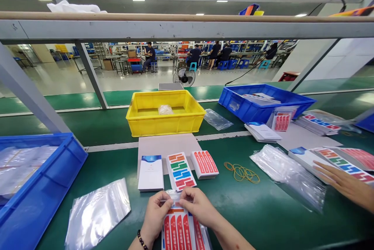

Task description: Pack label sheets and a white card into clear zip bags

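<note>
My left hand (155, 214) and my right hand (196, 205) both pinch the top edge of a clear plastic bag (179, 226) that holds sticker sheets with red strips, at the near edge of the green table (117, 164). Just beyond my hands lie three stacks on a grey board: white booklets with a blue top (151, 172), multicoloured label sheets (181, 171) and red label sheets (205, 163).
A yellow bin (165, 113) holding a small bag stands behind. Blue bins sit at left (35, 187) and back right (264, 102). Clear bags (97, 211) lie at left. Rubber bands (242, 172) lie to the right. Another person's hand (347, 183) rests on bags and labels.
</note>
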A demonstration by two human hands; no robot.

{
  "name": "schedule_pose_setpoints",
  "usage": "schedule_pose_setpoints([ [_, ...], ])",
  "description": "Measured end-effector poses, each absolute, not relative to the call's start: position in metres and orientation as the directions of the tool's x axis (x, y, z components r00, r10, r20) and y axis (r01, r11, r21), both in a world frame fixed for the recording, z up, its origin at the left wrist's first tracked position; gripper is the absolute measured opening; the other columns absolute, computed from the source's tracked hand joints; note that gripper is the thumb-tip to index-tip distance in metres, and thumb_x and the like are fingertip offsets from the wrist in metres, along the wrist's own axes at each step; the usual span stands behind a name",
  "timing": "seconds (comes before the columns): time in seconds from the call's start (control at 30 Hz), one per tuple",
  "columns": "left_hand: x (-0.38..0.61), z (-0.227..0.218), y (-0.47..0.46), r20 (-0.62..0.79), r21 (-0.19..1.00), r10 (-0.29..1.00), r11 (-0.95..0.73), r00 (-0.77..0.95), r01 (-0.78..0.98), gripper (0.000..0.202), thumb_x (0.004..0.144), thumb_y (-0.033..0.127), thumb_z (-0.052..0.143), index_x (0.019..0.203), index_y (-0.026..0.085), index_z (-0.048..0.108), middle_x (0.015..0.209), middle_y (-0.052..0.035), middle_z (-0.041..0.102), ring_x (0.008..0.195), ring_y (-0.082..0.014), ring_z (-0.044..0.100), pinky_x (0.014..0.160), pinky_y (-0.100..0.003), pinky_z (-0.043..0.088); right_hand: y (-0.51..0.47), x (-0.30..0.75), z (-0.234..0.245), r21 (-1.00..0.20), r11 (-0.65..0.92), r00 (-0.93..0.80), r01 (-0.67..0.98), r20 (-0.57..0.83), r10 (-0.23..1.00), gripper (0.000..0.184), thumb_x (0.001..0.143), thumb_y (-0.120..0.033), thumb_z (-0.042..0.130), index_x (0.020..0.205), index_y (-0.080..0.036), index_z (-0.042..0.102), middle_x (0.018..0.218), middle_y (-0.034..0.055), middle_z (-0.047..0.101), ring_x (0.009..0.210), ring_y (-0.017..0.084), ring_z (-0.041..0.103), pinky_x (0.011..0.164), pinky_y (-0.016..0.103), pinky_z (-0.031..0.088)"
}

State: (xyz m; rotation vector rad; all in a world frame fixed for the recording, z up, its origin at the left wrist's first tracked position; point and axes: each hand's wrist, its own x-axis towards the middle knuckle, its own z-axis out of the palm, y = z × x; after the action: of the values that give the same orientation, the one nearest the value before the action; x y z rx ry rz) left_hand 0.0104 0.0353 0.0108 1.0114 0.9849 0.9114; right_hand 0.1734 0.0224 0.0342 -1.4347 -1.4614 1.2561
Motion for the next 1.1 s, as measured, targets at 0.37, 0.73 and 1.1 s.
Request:
schedule_pose_setpoints([
  [0.37,0.012,0.013,0.035,-0.210,0.959,0.932,0.254,0.295,-0.122,0.027,0.064,0.036,0.070,0.057,0.014,0.057,0.055,0.0025,0.056,0.054,-0.0098,0.046,0.056,-0.022,0.037,0.025,0.173,0.034,-0.948,-0.119,-0.132,0.295,-0.164,0.978,0.014,0.066,-0.021,0.054,0.054,-0.015,0.056,0.052,-0.0034,0.052,0.052,0.010,0.045,0.051,0.021,0.035],
  [0.73,0.015,0.012,0.034,-0.194,0.971,0.927,0.229,0.322,-0.074,0.026,0.064,0.035,0.069,0.054,0.014,0.057,0.050,0.0040,0.054,0.050,-0.0086,0.044,0.054,-0.021,0.037,0.022,0.163,0.031,-0.932,-0.051,-0.137,0.360,-0.107,0.985,0.012,0.069,-0.017,0.053,0.057,-0.015,0.056,0.056,-0.0024,0.056,0.055,0.011,0.049,0.054,0.020,0.038],
  [1.1,0.003,0.006,0.031,0.188,0.978,0.975,-0.197,0.120,0.068,0.025,0.081,0.038,0.051,0.093,0.018,0.063,0.096,-0.0080,0.063,0.092,-0.0206,0.058,0.084,-0.033,0.045,0.028,0.193,0.039,-0.728,0.172,-0.119,0.664,0.125,0.985,0.016,0.079,-0.017,0.048,0.073,-0.018,0.063,0.078,0.0047,0.058,0.078,0.020,0.052,0.073,0.034,0.041],
])
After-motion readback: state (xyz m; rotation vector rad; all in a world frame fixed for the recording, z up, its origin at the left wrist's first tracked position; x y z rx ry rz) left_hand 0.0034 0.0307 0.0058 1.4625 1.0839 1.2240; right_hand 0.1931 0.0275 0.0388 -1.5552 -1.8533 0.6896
